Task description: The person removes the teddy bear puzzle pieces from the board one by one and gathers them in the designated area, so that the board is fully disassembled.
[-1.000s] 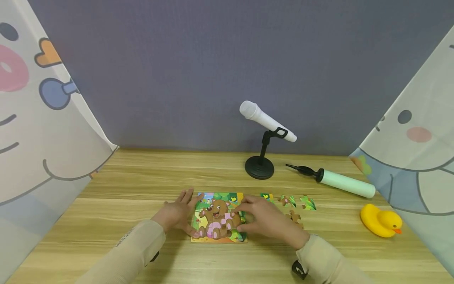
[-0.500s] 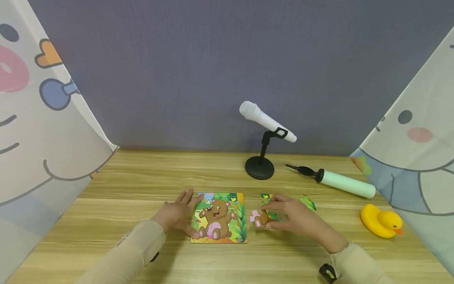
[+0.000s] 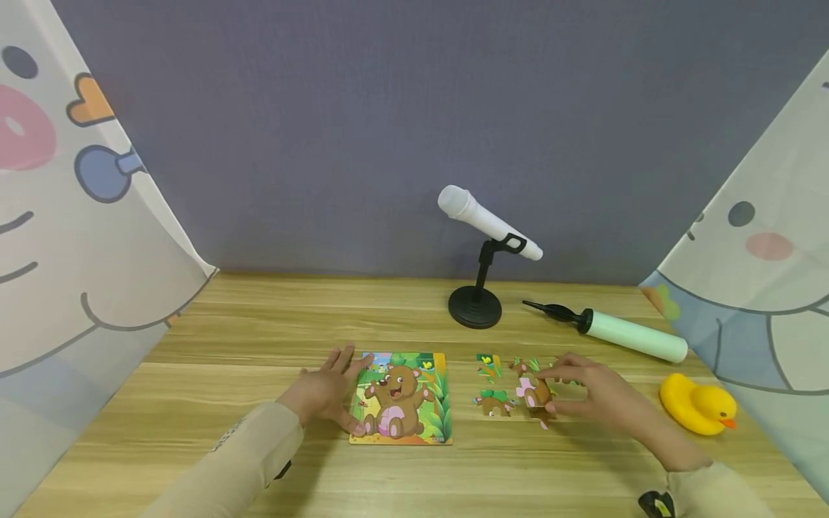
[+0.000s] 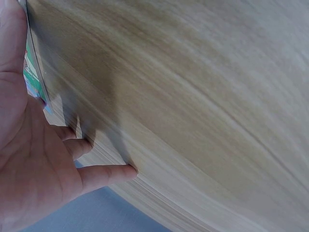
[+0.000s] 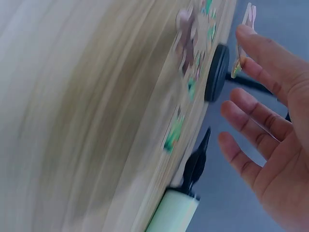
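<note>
Pinching a puzzle piece point(image 3: 535, 393) in right hand point(image 3: 592, 394), piece half hidden by fingers, wrist view blurred, left hand point(image 3: 324, 392) flat, fingers straight, steadying puzzle board point(image 3: 403, 396).

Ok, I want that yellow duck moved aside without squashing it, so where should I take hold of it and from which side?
Probably best from above, with the grip across the round body of the yellow duck, fingers on its two flanks. It sits upright on the table, beak toward the right, with free space all round. The right hand is nearest, beside the loose puzzle pieces.
</note>
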A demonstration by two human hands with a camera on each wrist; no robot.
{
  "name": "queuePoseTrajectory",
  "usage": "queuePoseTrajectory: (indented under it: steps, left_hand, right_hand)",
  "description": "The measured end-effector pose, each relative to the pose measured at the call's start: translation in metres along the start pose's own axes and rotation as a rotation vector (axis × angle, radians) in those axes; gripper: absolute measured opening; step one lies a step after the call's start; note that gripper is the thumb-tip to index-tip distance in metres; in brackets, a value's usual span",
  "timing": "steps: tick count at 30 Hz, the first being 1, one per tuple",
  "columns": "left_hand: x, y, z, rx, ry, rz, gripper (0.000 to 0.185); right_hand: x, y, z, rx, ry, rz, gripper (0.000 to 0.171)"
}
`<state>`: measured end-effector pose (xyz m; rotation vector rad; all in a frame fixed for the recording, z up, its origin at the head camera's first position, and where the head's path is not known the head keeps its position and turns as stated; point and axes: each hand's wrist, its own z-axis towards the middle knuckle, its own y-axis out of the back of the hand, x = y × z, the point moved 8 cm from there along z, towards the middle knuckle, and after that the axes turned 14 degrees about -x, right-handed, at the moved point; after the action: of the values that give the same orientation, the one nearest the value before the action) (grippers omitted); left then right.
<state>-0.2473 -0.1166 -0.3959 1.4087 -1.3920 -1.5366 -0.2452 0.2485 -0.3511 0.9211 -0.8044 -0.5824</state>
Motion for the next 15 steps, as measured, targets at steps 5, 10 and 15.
queuePoseTrajectory:
  steps: [5,10,15]
  left_hand:
    - [-0.001,0.0,0.0,0.004,0.003,0.005,0.123]
    - [-0.001,0.0,-0.001,0.008,0.009,0.01,0.123]
    - [-0.001,0.001,-0.001,0.003,0.007,0.005,0.123]
  right_hand:
    - [-0.019,0.009,-0.012,-0.022,0.006,-0.043,0.044]
    - [-0.035,0.011,-0.022,0.009,-0.009,-0.074,0.043]
    - [-0.048,0.01,-0.03,0.047,-0.044,-0.093,0.046]
